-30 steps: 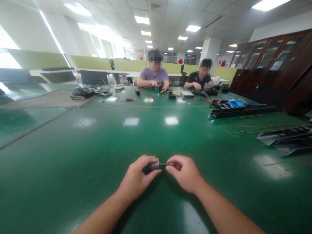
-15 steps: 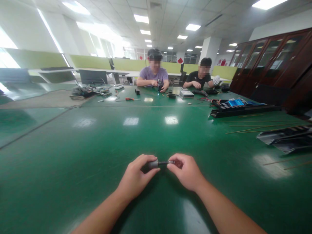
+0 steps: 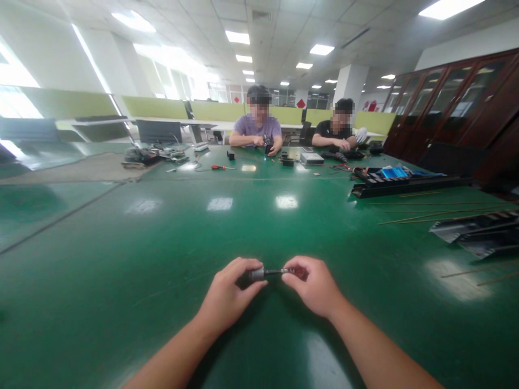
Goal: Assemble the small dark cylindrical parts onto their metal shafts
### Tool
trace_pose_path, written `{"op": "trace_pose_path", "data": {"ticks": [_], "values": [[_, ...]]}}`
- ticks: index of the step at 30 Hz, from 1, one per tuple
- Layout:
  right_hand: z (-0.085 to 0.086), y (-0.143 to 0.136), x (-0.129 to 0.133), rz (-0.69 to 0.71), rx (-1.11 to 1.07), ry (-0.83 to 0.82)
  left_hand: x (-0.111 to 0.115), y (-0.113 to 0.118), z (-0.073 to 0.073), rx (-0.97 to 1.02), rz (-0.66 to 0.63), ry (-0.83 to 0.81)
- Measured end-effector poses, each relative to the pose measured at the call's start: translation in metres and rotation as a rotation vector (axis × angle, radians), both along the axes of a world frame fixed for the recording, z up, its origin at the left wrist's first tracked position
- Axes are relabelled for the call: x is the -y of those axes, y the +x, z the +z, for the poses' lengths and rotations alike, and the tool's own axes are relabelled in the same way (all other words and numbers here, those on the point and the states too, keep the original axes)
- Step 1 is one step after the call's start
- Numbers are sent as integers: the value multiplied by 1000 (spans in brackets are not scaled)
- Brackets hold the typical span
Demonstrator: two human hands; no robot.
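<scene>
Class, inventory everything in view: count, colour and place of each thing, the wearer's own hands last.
Part with thin shaft: one, grey and dark, lower centre
Table: at least one, green, across the foreground
Screwdriver: one, orange handle, far side
Small blocks: at least two, black, far side
Flat box: one, pale grey, far side
Thin rods: several, yellowish, table's right
Channel-shaped pieces: several, black, table's right
Heap of parts: one, mixed colours, far left
Co-workers: two, purple and black tops, far side
Chairs: several, dark, beyond the table
Partition panels: several, yellow-green, background
Cabinet: one, reddish brown, right background
Ceiling lights: several, white, overhead
Left hand: one, bare, holding the grey body
Right hand: one, bare, at the shaft's end
</scene>
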State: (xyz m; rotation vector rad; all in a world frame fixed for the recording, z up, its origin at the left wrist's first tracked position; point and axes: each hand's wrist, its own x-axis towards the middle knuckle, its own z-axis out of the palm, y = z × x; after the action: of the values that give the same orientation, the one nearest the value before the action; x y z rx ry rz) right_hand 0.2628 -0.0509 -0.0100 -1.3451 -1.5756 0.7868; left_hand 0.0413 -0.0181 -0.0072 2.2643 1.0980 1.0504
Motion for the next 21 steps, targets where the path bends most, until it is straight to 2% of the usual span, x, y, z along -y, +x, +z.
{"op": "trace_pose_path", "data": {"ticks": [21], "values": [[-1, 1, -2, -14, -22, -6, 0, -1, 4, 7, 24, -22]]}}
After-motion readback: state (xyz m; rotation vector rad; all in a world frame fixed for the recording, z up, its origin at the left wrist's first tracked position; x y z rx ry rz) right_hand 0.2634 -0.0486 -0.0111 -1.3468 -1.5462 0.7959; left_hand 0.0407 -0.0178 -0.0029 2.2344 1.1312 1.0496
